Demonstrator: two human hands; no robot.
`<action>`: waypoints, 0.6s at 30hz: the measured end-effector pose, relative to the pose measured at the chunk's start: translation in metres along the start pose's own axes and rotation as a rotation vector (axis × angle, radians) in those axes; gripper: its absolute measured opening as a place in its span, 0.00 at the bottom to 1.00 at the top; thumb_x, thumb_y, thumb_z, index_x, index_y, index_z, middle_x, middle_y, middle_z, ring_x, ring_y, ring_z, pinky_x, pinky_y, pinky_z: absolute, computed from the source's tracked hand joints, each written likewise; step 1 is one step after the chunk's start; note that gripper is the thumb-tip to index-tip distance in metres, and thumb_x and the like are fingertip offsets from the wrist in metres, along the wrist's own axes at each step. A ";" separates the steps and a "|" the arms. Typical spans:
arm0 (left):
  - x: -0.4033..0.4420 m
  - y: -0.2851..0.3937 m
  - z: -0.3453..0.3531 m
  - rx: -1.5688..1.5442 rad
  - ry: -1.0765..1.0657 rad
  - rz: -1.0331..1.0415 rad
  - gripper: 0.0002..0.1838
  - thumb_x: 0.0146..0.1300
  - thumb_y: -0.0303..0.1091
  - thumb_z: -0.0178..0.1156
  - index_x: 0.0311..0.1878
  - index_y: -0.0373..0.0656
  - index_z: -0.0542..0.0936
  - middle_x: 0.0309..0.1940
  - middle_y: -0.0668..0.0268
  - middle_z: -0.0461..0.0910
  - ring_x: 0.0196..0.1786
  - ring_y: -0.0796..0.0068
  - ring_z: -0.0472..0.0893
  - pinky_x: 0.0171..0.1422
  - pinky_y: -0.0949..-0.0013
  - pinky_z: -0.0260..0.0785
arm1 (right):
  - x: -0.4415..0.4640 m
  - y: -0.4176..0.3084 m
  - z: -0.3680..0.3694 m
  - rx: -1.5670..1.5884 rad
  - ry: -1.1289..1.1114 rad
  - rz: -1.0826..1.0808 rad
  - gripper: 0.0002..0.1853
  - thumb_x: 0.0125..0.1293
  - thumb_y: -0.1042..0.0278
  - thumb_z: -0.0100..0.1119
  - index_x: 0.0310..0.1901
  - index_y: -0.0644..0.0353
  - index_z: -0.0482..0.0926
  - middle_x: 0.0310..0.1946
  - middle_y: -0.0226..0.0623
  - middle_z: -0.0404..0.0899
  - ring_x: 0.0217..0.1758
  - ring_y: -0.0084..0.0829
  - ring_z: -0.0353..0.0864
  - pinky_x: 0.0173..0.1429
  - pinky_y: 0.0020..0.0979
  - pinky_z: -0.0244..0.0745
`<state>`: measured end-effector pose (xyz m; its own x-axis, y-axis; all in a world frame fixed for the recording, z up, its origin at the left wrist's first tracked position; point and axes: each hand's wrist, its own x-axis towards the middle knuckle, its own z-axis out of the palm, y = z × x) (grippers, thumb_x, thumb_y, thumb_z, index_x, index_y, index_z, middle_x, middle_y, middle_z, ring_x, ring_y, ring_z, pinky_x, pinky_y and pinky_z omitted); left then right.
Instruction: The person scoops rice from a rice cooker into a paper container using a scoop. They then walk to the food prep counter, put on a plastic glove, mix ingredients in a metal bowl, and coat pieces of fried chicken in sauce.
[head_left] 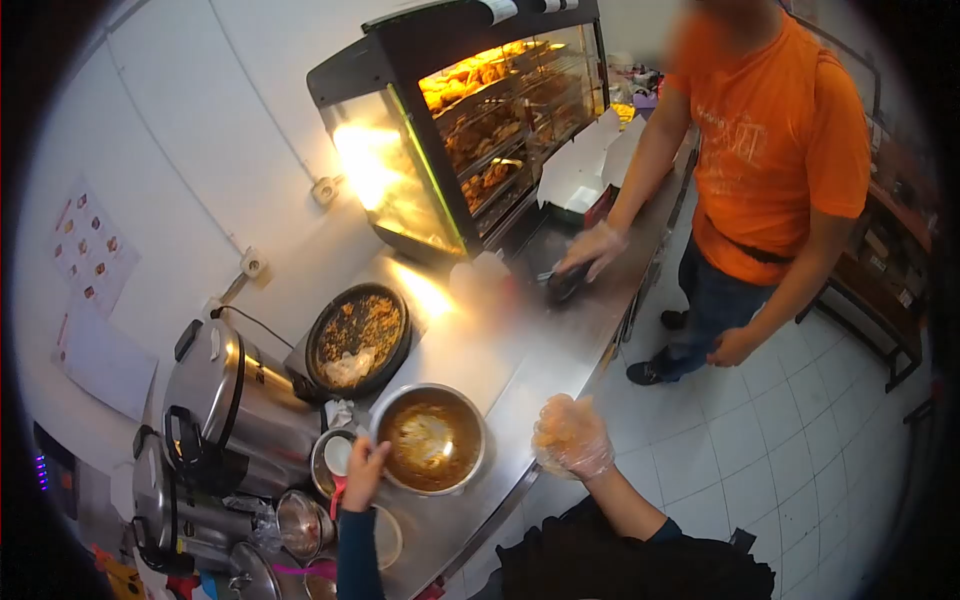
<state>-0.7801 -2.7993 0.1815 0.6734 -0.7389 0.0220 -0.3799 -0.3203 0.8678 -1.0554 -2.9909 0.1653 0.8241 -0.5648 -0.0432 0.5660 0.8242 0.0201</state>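
Note:
At the steel bowl (465,476), the fingers of my left hand (362,474) are closed on its left rim. Brown liquid with a pale patch lies inside the bowl. Just left of that hand are a white cup-like scoop (338,456) and a red handle (338,494). My right hand (572,440), in a clear plastic glove, is raised beyond the counter's front edge, apart from the bowl. Its fingers are curled together, and what they hold, if anything, cannot be made out. A black stone mortar (402,345) with crumbly orange-brown food stands behind the bowl.
A lit display warmer (400,130) with fried food stands at the back, an open box (575,180) beside it. Across the counter (515,395), a person in an orange shirt (745,140) has a gloved hand on a dark object (567,285). Tall steel pots (275,400) line the left.

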 end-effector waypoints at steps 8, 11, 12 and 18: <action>0.026 -0.042 0.157 -0.453 -0.172 -0.502 0.15 0.55 0.44 0.54 0.30 0.43 0.63 0.22 0.69 0.67 0.22 0.77 0.74 0.22 0.70 0.73 | 0.015 -0.089 -0.013 0.038 -0.030 -0.071 0.10 0.56 0.63 0.45 0.35 0.60 0.68 0.31 0.37 0.69 0.36 0.33 0.69 0.44 0.35 0.65; 0.025 -0.037 0.196 -0.567 -0.089 -0.555 0.14 0.58 0.42 0.50 0.33 0.42 0.63 0.29 0.62 0.71 0.26 0.70 0.76 0.29 0.62 0.75 | 0.016 -0.115 -0.013 0.133 -0.032 -0.047 0.09 0.56 0.63 0.45 0.33 0.59 0.67 0.29 0.37 0.68 0.33 0.33 0.68 0.42 0.36 0.64; 0.024 -0.035 0.209 -0.637 -0.039 -0.533 0.14 0.58 0.42 0.49 0.34 0.41 0.62 0.31 0.60 0.71 0.28 0.68 0.77 0.31 0.60 0.75 | 0.017 -0.120 -0.011 0.118 0.009 -0.062 0.09 0.55 0.63 0.46 0.32 0.59 0.67 0.29 0.36 0.68 0.32 0.32 0.67 0.41 0.36 0.63; 0.025 -0.011 0.252 -0.936 0.083 -0.396 0.17 0.59 0.44 0.46 0.42 0.40 0.59 0.41 0.53 0.70 0.39 0.58 0.76 0.40 0.53 0.72 | 0.025 -0.139 -0.005 0.048 0.101 -0.059 0.09 0.55 0.62 0.46 0.31 0.58 0.66 0.27 0.35 0.66 0.28 0.30 0.64 0.38 0.34 0.61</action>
<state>-0.9187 -2.9630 0.0474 0.6982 -0.6257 -0.3478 0.5047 0.0857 0.8590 -1.1135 -3.1199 0.1561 0.7841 -0.6031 -0.1463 0.6158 0.7855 0.0620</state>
